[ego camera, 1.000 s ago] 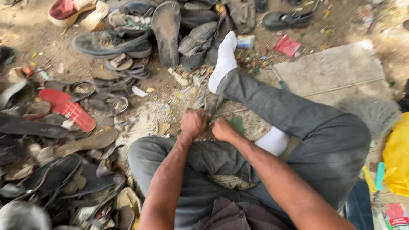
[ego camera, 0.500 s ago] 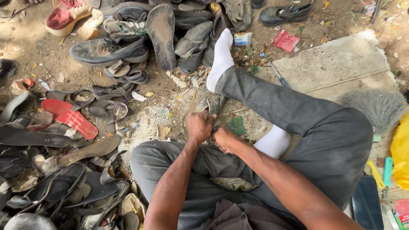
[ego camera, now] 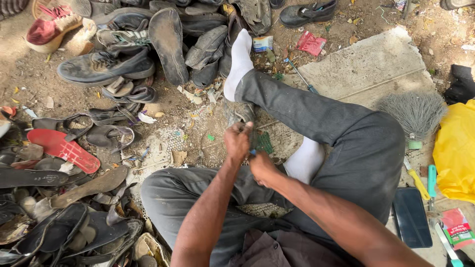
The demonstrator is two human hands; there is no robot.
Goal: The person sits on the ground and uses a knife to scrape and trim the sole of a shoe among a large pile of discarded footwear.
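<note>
While the left hand (ego camera: pixel 237 141) grips a worn shoe (ego camera: pixel 241 114), the right hand (ego camera: pixel 261 165) pinches a small tool.

The person sits on the ground with the hands between the knees: the left hand (ego camera: pixel 237 142) grips a worn shoe (ego camera: pixel 241 114), the right hand (ego camera: pixel 261 167) just behind it. The shoe lies beside the outstretched leg (ego camera: pixel 302 106). A pile of shoes (ego camera: pixel 148 44) lies ahead, sandals and soles (ego camera: pixel 59 188) to the left. To the right, a slab (ego camera: pixel 366 64) with a brush (ego camera: pixel 415 113) at its near edge; a bag (ego camera: pixel 457 153) further right.
</note>
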